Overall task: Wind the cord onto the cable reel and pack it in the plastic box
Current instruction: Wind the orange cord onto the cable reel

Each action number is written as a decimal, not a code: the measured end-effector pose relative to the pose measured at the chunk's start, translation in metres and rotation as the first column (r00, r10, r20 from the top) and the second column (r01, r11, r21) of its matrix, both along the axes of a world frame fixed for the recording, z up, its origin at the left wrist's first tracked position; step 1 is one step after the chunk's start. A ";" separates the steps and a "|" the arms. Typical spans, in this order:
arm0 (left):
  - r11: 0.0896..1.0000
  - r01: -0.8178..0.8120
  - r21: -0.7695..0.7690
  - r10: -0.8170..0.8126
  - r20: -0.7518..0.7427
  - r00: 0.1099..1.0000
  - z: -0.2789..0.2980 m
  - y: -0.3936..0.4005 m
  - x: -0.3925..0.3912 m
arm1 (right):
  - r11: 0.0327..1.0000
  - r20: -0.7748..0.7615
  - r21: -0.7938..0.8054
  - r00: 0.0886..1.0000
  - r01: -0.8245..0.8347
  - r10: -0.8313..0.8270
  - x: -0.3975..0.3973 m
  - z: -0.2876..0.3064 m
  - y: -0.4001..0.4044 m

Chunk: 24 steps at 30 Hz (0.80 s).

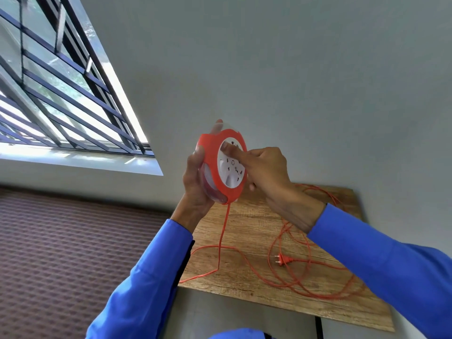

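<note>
The cable reel (221,167) is up in the air above the wooden table (256,221), orange rim and white socket face turned toward the camera, and the winding looks barely begun. Most of the orange cord (247,259) lies in loose loops across the tabletop, with the plug (283,260) resting flat among them, and one strand runs straight up from the table into the bottom of the reel.

To do this turn well, I'd say keep the rim steady, spin the white centre in even circles, and let the cord feed up freely so the loops don't snag each other or drag the plug off the edge.

The left hand (195,182) wraps the reel from behind, thumb curled over the front of the orange rim, a fingertip peeking above the top. The right hand (264,172) has its forefinger stretched onto the white face, pressing near the upper part as if to crank it round; the other fingers are curled in, and whether they pinch anything I cannot tell.

The plastic box is nowhere in view
</note>
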<state>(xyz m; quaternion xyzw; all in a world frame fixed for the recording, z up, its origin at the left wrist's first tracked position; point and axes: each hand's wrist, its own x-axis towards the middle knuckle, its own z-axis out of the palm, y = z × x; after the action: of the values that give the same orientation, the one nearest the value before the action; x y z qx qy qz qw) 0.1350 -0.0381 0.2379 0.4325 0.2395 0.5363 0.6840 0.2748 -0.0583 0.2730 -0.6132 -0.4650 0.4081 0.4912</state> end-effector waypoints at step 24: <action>0.885 0.401 -0.236 -0.374 0.152 0.915 -0.021 0.029 -0.038 | 0.329 0.832 -0.214 -0.348 -0.920 -0.432 0.052 0.027 0.046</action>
<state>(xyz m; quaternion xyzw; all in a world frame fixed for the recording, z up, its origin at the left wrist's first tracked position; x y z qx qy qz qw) 0.0967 -0.0095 0.2170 0.3493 0.1816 0.3736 0.8399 0.3268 -0.0120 0.2997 -0.1219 -0.9274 -0.3512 -0.0412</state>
